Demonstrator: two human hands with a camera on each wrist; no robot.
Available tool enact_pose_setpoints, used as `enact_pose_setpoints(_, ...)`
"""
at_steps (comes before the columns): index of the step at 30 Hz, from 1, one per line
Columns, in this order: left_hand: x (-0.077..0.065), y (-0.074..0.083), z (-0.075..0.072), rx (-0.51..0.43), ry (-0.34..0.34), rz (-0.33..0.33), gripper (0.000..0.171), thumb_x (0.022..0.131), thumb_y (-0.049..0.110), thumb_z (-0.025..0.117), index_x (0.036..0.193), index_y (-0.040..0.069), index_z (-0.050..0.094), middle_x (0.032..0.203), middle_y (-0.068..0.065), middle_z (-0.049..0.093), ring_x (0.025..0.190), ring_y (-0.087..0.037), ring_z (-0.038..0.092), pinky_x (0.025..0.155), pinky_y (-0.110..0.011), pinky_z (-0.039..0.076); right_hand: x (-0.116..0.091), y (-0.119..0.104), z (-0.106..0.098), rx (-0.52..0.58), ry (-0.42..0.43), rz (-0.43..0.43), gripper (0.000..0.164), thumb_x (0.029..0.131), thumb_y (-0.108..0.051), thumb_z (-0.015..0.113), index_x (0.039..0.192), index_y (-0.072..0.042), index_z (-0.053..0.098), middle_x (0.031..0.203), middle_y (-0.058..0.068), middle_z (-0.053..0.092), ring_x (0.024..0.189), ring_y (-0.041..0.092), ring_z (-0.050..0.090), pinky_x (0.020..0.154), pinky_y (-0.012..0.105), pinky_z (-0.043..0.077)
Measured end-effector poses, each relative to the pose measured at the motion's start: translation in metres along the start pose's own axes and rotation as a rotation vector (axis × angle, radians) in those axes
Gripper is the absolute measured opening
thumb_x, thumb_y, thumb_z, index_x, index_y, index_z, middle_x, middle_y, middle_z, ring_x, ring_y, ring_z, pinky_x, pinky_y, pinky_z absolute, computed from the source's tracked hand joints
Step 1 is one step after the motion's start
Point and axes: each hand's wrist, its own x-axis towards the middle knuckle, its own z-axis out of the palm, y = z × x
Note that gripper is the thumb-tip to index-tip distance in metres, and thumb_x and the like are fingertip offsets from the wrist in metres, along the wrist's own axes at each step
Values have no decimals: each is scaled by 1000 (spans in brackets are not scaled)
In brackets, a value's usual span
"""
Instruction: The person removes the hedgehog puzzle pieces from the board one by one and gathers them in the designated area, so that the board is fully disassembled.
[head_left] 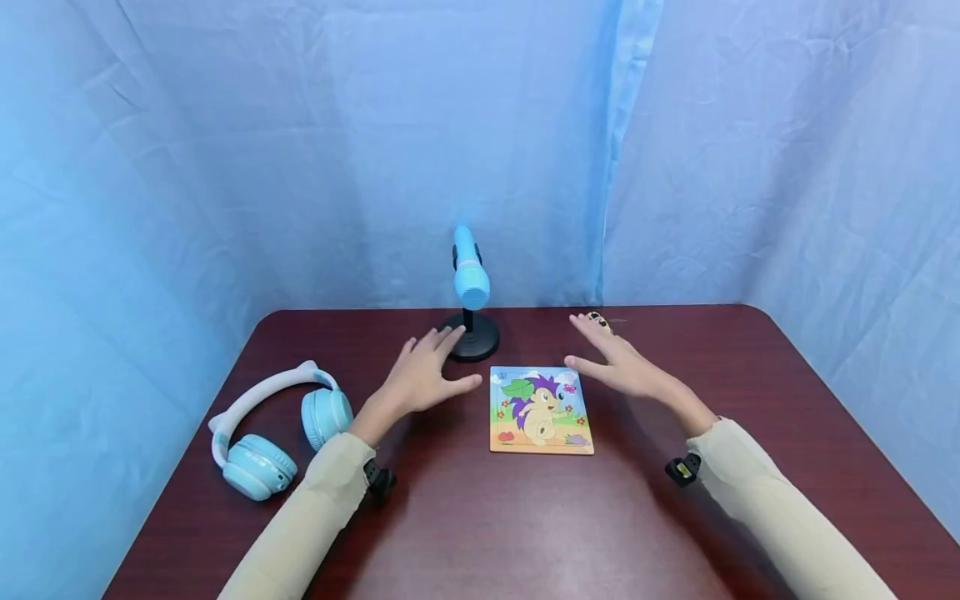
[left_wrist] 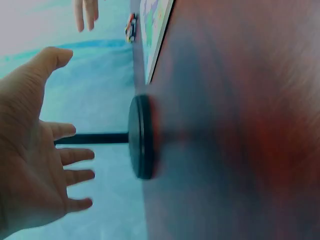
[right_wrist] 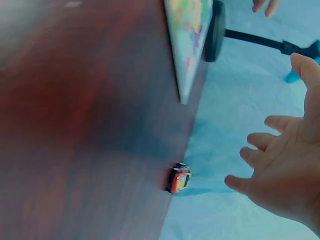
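A square picture puzzle [head_left: 542, 412] with a purple-haired hedgehog lies flat on the table between the two hands. My left hand [head_left: 426, 372] hovers over the table to its left, fingers spread and holding nothing; its fingertips overlap the black round base [head_left: 480, 340] of a microphone stand in the head view. On that stand sits a light blue microphone [head_left: 472, 279]. My right hand [head_left: 618, 365] hovers at the puzzle's upper right corner, fingers extended, nothing in its grasp. Just past its fingertips is a small toy-like object [right_wrist: 179, 178] in black, red and yellow, partly hidden in the head view.
Light blue and white headphones [head_left: 258, 467] with cat ears lie at the table's left side, beside the left forearm. Pale blue curtains [head_left: 375, 167] hang behind and along both sides of the dark red-brown table [head_left: 525, 533].
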Motion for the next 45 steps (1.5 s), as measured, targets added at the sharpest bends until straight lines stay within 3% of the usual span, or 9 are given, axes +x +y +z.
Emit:
enact_pose_setpoints(5, -3, 9, 12, -168, -85, 72, 97, 87, 57, 72, 163, 19, 26, 167, -11, 30, 153, -33, 32, 120, -57, 32, -12, 3, 8, 54, -86, -36, 90, 97, -47, 66, 165, -17, 16, 172, 12, 11, 158, 38, 10, 121, 66, 23)
enact_pose_setpoints(8, 0, 11, 21, -231, -157, 123, 103, 84, 54, 78, 164, 16, 24, 169, -9, 27, 154, -30, 30, 120, -55, 34, -18, 6, 15, 61, -136, -36, 97, 92, -49, 72, 165, -16, 16, 172, 14, 11, 158, 39, 9, 119, 66, 26)
enact_pose_setpoints(13, 8, 13, 34, -258, -270, 175, 113, 78, 51, 84, 164, 10, 22, 170, -11, 20, 157, -29, 23, 121, -54, 33, -23, 10, 21, 50, -201, -67, 109, 83, -49, 82, 164, -10, 20, 171, 19, 13, 157, 41, 12, 118, 67, 27)
enact_pose_setpoints(17, 13, 18, 37, -231, -313, 197, 116, 76, 48, 87, 163, 9, 22, 171, -13, 18, 158, -29, 20, 122, -53, 32, -26, 12, 23, 22, -238, -98, 113, 78, -47, 87, 163, -7, 23, 169, 23, 16, 156, 44, 14, 118, 68, 27)
enact_pose_setpoints(26, 10, 22, 35, -144, -325, 205, 117, 74, 47, 90, 163, 7, 24, 170, -13, 22, 157, -28, 23, 123, -50, 30, -26, 13, 27, -21, -273, -102, 116, 77, -48, 87, 163, -5, 21, 168, 25, 18, 154, 46, 20, 115, 69, 30)
enact_pose_setpoints(34, 2, 12, 28, -142, -350, 159, 118, 73, 47, 91, 162, 8, 25, 170, -10, 22, 155, -28, 25, 123, -49, 32, -20, 10, 36, 0, -277, -118, 115, 76, -51, 87, 163, -10, 23, 170, 18, 17, 157, 41, 16, 118, 66, 27)
enact_pose_setpoints(45, -4, 1, 20, -123, -362, 125, 116, 72, 45, 92, 161, 8, 28, 167, -8, 25, 151, -29, 29, 120, -48, 37, -11, -12, 40, 0, -293, -143, 112, 77, -46, 88, 161, -5, 27, 168, 22, 19, 156, 43, 17, 119, 66, 26)
